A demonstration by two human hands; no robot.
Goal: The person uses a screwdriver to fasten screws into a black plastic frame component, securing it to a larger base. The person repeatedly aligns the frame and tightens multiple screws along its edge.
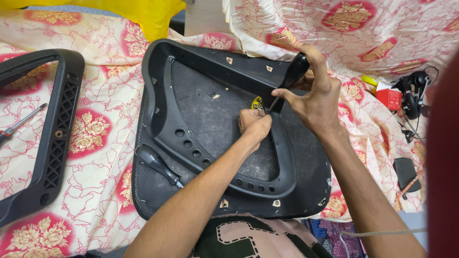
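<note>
Right hand (313,93) grips screwdriver (292,72) over seat base (215,110)

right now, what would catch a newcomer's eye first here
Centre frame, a black seat base lies upside down on a red and cream floral cloth. The right hand grips a black-handled screwdriver, its tip down beside the closed left hand at a yellow spot. A second screwdriver rests on the base's lower left edge.
</note>
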